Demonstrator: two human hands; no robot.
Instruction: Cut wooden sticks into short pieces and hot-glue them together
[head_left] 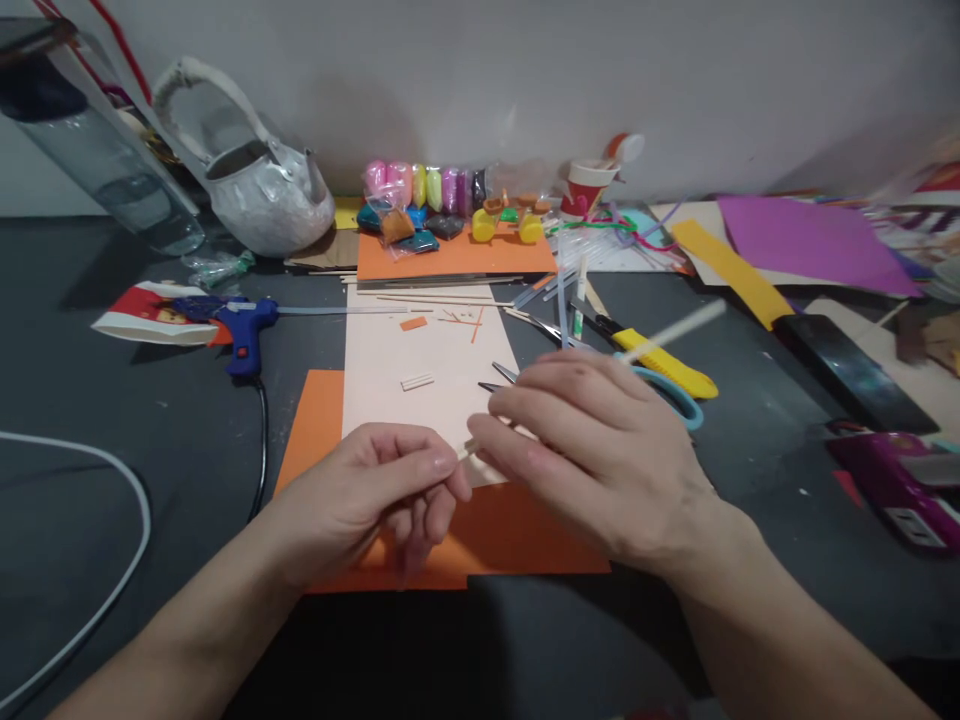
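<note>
My left hand pinches the near end of a thin pale wooden stick between thumb and forefinger. Close beside it, my right hand is closed around the same stick, which slants up and out behind the knuckles; its middle is hidden. Both hands are above a cream sheet and the orange paper under it. Scissors with blue handles lie partly hidden behind my right hand. A small group of short pale sticks lies on the cream sheet, beyond my left hand.
At left lie a blue glue gun and its cord. A metal kettle and a water bottle stand behind. Bagged coloured clay is at the back. To the right are a yellow cutter, a black phone and a purple device.
</note>
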